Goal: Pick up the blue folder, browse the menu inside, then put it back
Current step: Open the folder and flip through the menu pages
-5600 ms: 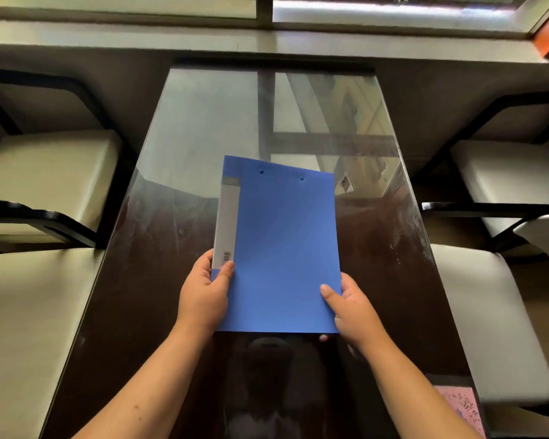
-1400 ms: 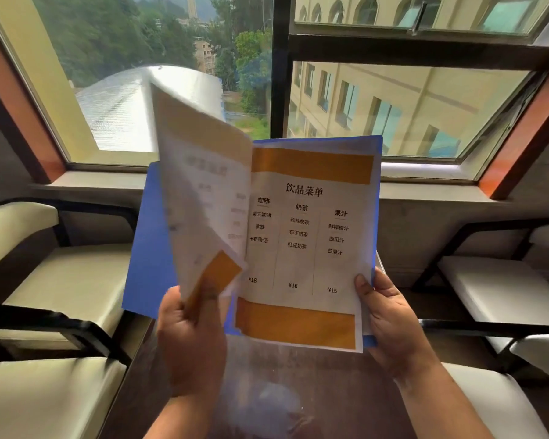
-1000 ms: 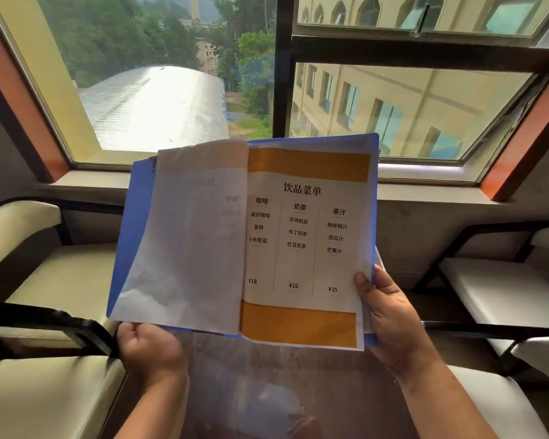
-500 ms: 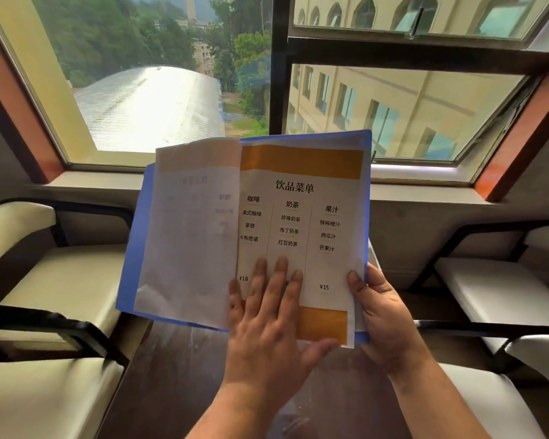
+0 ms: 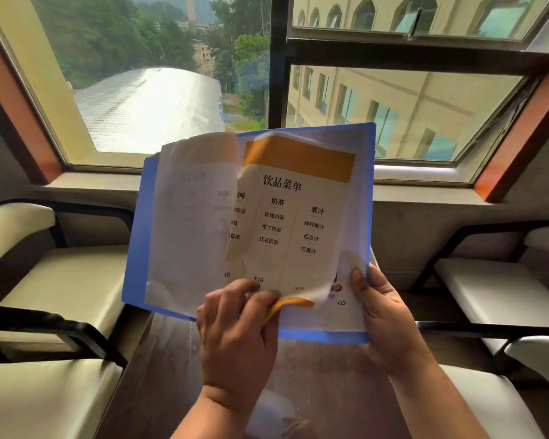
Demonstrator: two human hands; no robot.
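I hold the blue folder (image 5: 137,248) open, up in the air above the table (image 5: 159,384), in front of the window (image 5: 140,74). My right hand (image 5: 384,312) grips its lower right corner, thumb on top. My left hand (image 5: 238,331) pinches the bottom edge of the menu page (image 5: 282,223) and curls it up. To turn it well, I should lift slowly and only take one sheet, so it does not rip.
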